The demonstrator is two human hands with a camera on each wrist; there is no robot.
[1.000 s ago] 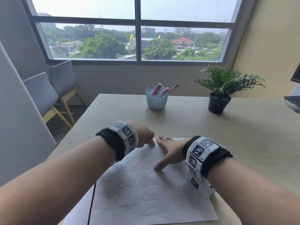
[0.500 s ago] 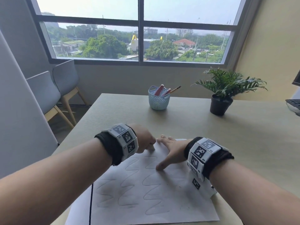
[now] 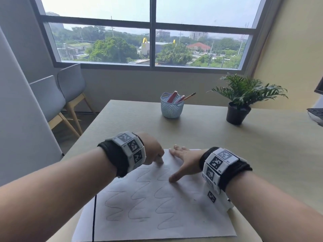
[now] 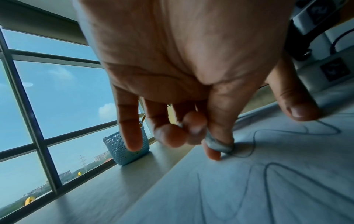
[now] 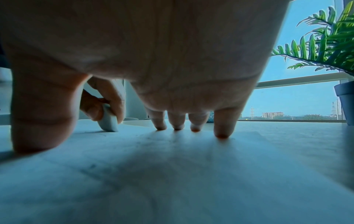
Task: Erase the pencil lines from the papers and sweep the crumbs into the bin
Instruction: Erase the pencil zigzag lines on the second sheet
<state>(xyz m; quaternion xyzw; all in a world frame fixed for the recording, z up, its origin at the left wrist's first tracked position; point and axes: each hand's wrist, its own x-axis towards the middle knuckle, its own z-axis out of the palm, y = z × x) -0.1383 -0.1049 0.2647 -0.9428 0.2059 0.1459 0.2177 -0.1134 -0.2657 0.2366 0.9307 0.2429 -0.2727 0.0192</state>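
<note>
A white paper (image 3: 192, 212) with several wavy pencil lines (image 3: 139, 198) lies on the table in front of me. My left hand (image 3: 153, 151) pinches a small white eraser (image 4: 218, 144) between thumb and fingers, its tip on the paper at the far end of a pencil line. The same eraser (image 5: 109, 122) shows in the right wrist view, tilted on the sheet. Beside it my right hand (image 3: 183, 161) lies spread flat on the paper, fingertips (image 5: 222, 134) and thumb pressing it down. Another sheet (image 3: 82, 227) peeks out underneath at the left.
A pale blue mesh basket (image 3: 172, 107) with pencils and red items stands at the table's far middle. A potted plant (image 3: 237, 109) sits far right. Two grey chairs (image 3: 57, 96) stand left of the table (image 3: 262, 145). A keyboard edge (image 3: 317, 114) shows at the right.
My left hand with the eraser has slid a little toward me along the top of the pencil line. The right hand stays flat on the paper.
</note>
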